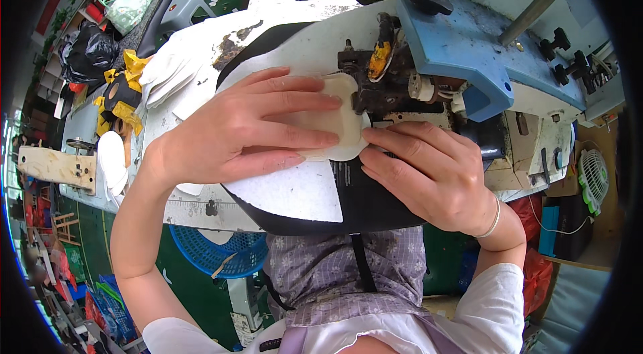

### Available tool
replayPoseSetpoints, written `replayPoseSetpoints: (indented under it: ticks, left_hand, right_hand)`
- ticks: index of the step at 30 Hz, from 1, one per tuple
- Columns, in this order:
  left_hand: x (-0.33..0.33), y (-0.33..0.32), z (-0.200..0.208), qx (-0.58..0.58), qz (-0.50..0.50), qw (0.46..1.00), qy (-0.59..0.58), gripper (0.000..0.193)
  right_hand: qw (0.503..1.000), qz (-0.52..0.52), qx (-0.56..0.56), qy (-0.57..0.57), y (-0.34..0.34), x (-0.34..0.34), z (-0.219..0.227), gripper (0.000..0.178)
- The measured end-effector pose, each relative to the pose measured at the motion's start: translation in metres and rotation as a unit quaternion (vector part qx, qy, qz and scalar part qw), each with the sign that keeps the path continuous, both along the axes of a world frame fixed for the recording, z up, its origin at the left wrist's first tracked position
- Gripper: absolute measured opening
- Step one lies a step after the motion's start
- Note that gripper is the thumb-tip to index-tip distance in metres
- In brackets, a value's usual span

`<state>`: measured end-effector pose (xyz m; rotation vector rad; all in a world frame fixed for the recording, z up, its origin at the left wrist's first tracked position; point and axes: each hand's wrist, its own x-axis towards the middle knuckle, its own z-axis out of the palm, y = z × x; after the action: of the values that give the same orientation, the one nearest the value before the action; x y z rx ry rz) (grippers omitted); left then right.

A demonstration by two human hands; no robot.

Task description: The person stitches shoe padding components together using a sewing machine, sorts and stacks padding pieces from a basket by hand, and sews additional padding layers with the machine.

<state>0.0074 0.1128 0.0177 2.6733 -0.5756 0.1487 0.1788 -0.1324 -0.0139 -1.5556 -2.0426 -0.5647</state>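
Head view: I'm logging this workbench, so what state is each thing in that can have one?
Left hand: fingers spread, over the cream piece
Cream piece: partly covered
Right hand: fingers bent, at the cream piece's right edge
Blue machine: cannot tell whether running
White pieces: stacked
Blue basket: open, white piece inside
Fan: cannot tell whether on
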Motion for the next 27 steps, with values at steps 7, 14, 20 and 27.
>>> replayPoseSetpoints:
  ticks: [7, 14, 20, 27]
  left_hand:
    - [-0.004, -0.011, 0.000, 0.076, 0.041, 0.996, -0.015, 0.039]
    - [-0.003, -0.014, -0.003, 0.080, 0.050, 0.995, -0.043, 0.044]
    - [-0.004, -0.022, -0.003, 0.099, 0.075, 0.989, -0.080, 0.045]
    - [-0.012, -0.048, -0.002, 0.118, 0.153, 0.978, -0.074, 0.046]
  right_hand:
    - [1.000, 0.001, 0.000, 0.000, 0.000, 0.000, -0.001, 0.030]
    - [1.000, -0.010, 0.003, 0.011, 0.001, -0.002, 0.000, 0.026]
    - [1.000, -0.008, 0.016, 0.016, 0.003, -0.002, 0.000, 0.025]
    - [0.999, -0.006, 0.034, 0.032, 0.005, 0.000, -0.001, 0.025]
